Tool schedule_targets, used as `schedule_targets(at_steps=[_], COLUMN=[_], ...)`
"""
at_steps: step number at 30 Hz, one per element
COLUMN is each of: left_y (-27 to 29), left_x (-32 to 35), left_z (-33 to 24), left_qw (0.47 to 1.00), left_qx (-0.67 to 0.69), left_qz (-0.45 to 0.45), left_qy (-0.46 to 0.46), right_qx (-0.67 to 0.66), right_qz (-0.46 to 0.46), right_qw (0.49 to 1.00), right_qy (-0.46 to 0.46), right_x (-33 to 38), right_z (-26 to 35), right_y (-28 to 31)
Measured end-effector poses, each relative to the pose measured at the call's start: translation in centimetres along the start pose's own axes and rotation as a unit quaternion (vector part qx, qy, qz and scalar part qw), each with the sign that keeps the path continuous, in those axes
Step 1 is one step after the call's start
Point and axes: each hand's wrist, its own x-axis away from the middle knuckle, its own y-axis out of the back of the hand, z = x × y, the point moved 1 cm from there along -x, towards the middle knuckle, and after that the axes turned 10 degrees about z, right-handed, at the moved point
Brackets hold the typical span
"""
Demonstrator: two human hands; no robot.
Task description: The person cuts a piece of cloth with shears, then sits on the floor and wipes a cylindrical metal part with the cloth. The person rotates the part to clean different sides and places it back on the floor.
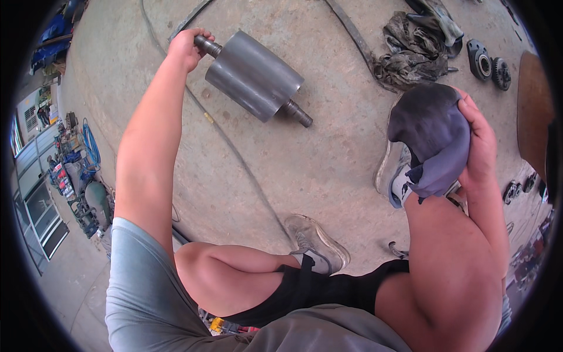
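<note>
A grey metal rotor (pixel 255 76), a thick cylinder with a shaft stub at each end, lies on the concrete floor ahead of me. My left hand (pixel 189 49) is closed round its upper-left shaft end, the fingers partly hidden behind it. The other shaft end points to the lower right. On the right, my right hand (pixel 478 141) grips a dark grey-purple cloth (pixel 434 138), which hangs bunched above my right shoe. Its thumb side shows along the cloth's edge; the fingertips are hidden.
A crumpled dirty rag (pixel 413 53) lies at the far right. Beside it are a black flanged bearing part (pixel 480 60) and a gear-like part (pixel 501 74). A cable (pixel 234 155) runs across the floor between the rotor and my left shoe (pixel 316 243). A brown board (pixel 532 111) stands right.
</note>
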Motion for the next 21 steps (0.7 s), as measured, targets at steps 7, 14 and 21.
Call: schedule_targets(at_steps=[7, 14, 21], left_y=[-0.3, 0.0, -0.4], left_x=[-2.2, -4.5, -5.7], left_z=[1.1, 2.3, 2.8], left_qw=[0.998, 0.997, 0.996], left_qx=[0.016, 0.004, -0.031], left_qz=[-0.057, -0.067, -0.051], left_qy=[0.027, 0.046, 0.066], right_qx=[0.005, 0.007, -0.001], right_qz=[0.015, 0.019, 0.040], right_qw=[1.000, 0.999, 0.986], right_qy=[-0.019, -0.048, -0.164], right_x=[0.0, 0.2, 0.1], right_z=[-0.1, -0.4, -1.8], right_y=[0.3, 0.5, 0.0])
